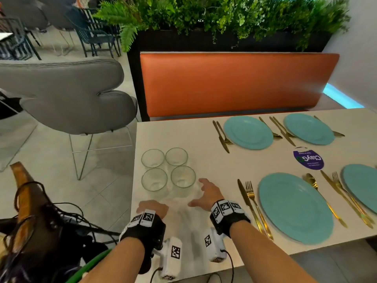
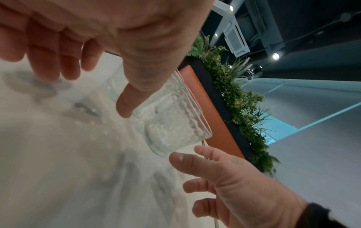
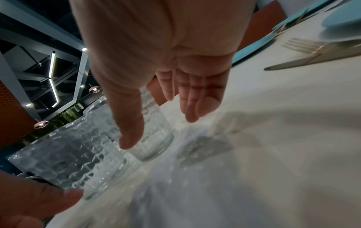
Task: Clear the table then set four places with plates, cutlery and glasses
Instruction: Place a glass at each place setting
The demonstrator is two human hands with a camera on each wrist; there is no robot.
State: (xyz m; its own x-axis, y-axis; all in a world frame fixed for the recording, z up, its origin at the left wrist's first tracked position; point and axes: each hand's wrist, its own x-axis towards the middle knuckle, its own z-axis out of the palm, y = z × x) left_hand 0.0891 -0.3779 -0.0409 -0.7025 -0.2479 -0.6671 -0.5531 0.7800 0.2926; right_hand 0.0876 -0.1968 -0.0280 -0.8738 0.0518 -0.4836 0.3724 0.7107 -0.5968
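Observation:
Several clear textured glasses (image 1: 168,169) stand in a tight cluster at the left end of the white table (image 1: 183,135). My left hand (image 1: 152,207) hovers just in front of the near left glass, fingers relaxed and holding nothing. To the right of the near right glass, my right hand (image 1: 201,193) is spread open and apart from it. In the left wrist view a glass (image 2: 175,123) stands beyond my thumb. The right wrist view shows two glasses (image 3: 68,154) beside my straight fingers (image 3: 192,111). Several teal plates (image 1: 295,207) lie on the right with gold cutlery (image 1: 250,201) beside each.
A round purple sticker (image 1: 308,158) sits between the plates. An orange bench (image 1: 234,82) with plants above it runs behind the table. A grey chair (image 1: 71,94) stands off the table's left end. A brown bag with cables (image 1: 30,221) is at my lower left.

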